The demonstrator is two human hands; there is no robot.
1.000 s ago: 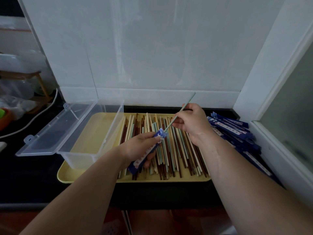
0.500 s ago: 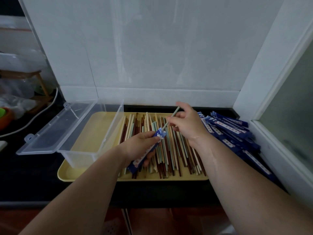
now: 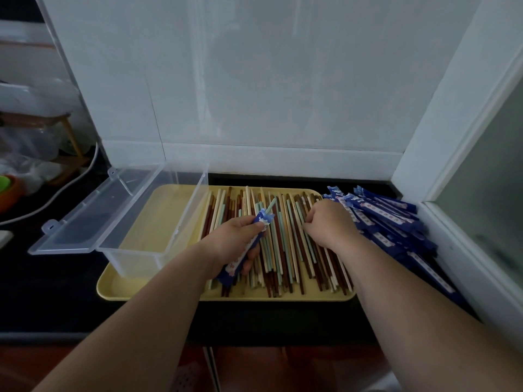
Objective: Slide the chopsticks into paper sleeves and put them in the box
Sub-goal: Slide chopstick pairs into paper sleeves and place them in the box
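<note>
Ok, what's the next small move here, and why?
Probably pick a second pale green chopstick from the pile with the right hand and slide it into the sleeve: the left hand holds that sleeve with only one green tip showing, and the right hand rests curled on the pile.

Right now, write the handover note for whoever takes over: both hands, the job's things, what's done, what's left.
Left hand grips a blue paper sleeve with one pale green chopstick poking out of its top.
Right hand lies, fingers curled, on the loose chopsticks on the yellow tray; whether it pinches one is unclear.
Clear box stands open on the tray's left; no sleeved chopsticks show inside. Spare sleeves are piled right of the tray.
Done: one chopstick in the sleeve.
Left: finish this sleeve, box it, then the pile.
</note>
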